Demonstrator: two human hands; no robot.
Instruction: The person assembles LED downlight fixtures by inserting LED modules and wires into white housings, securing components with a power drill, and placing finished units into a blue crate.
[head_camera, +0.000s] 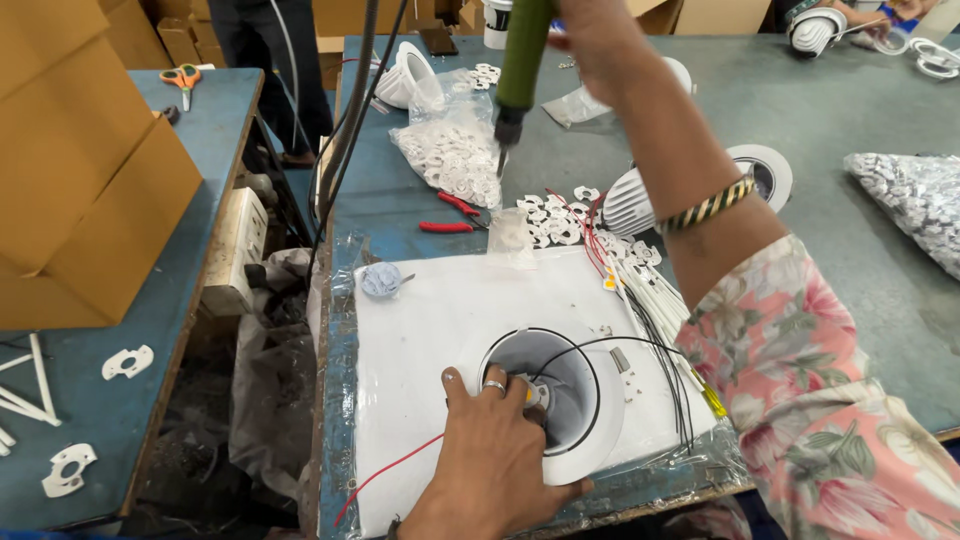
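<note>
My left hand (490, 455) rests on a white round downlight housing (575, 445) that lies on a white pad (440, 300), fingers pressing a small yellow LED part (538, 393) inside its grey bowl. A red wire (390, 470) and a black wire (600, 345) run from the housing. My right hand (590, 35) is raised high at the back, shut on a green powered screwdriver (522, 60) that hangs tip down above a bag of white parts (455, 150).
Red-handled pliers (450, 215) lie behind the pad, next to loose white clips (555, 220) and a bundle of wires (650, 290). Another white fixture (630, 200) stands further back. Cardboard boxes (80, 170) and orange scissors (182, 78) are on the left bench. A person stands at the back.
</note>
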